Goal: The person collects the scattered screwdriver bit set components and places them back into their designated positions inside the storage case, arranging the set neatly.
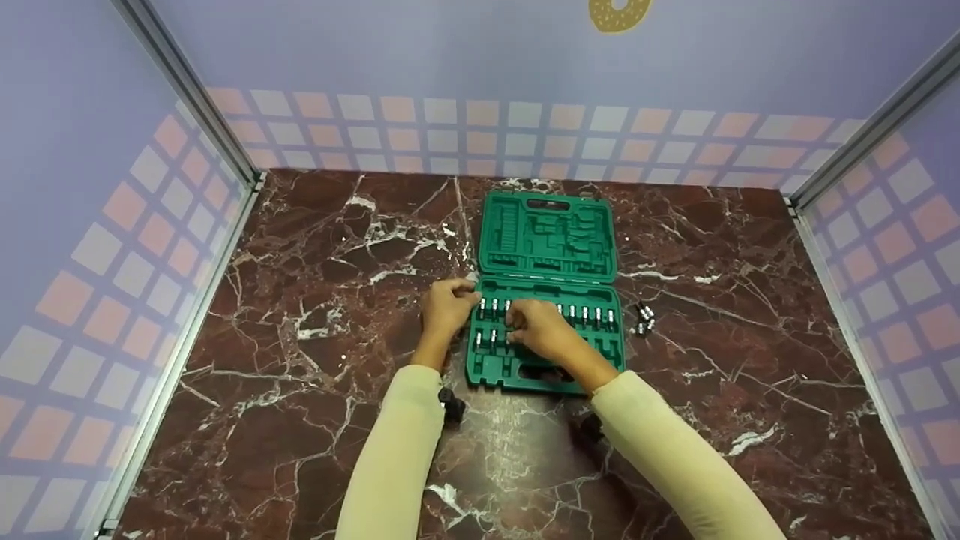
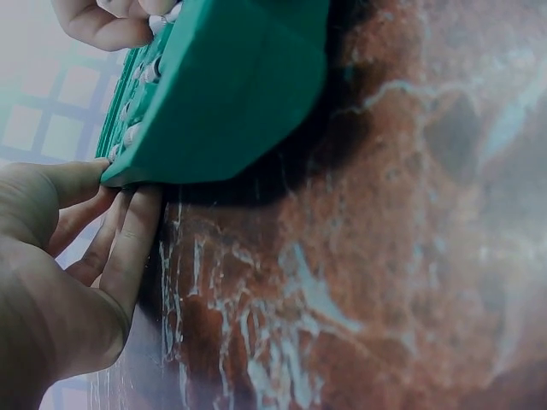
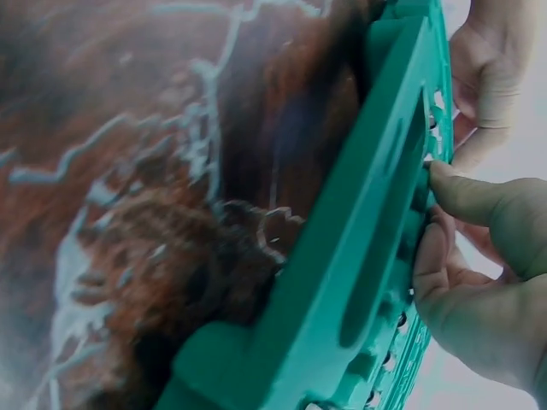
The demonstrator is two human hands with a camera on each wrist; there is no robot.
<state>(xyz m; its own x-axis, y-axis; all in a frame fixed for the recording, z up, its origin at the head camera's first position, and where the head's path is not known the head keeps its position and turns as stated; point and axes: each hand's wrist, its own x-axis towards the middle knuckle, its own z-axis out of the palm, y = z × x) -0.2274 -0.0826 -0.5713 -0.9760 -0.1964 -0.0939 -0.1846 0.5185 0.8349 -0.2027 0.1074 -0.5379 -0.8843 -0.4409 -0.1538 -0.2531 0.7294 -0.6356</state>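
Observation:
An open green tool case (image 1: 547, 375) lies on the marbled tabletop, its lid (image 1: 547, 225) folded back away from me. Small silver sockets (image 1: 585, 313) stand in a row across the lower half, with a few in a second row. My left hand (image 1: 448, 306) grips the case's left edge; in the left wrist view its thumb lies on the rim and the other fingers against the side. Over the second row, my right hand (image 1: 541, 328) pinches a small silver socket (image 2: 158, 24), mostly hidden by the fingertips. Thumb and forefinger (image 3: 466, 195) are right at the tray's slots.
Several loose silver sockets (image 1: 645, 319) lie on the marbled tabletop (image 1: 720, 315) just right of the case. Tile-patterned walls (image 1: 525, 112) close off the back and both sides. Dark wrist straps show at both sleeves.

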